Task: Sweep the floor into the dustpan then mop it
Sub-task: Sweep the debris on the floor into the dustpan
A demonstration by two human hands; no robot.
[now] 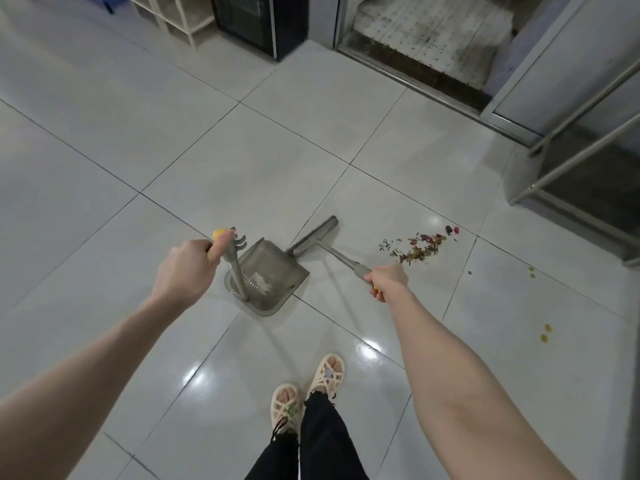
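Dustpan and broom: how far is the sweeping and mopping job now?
Done: a little pale dirt lies in the dustpan. In hand: the left hand holds the dustpan's handle, the right hand holds the broom, its head beside the pan. Left: the debris pile and yellow spots on the floor; mopping, with no mop visible.

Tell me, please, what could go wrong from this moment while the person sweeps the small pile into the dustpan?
1. The scattered pile of dry reddish bits lies apart from the grey translucent plastic dustpan; a long stroke of the grey flat-headed broom may spread it.
2. The yellow spots further right could be missed.
3. White fluff already in the pan may spill if the left hand tilts it.
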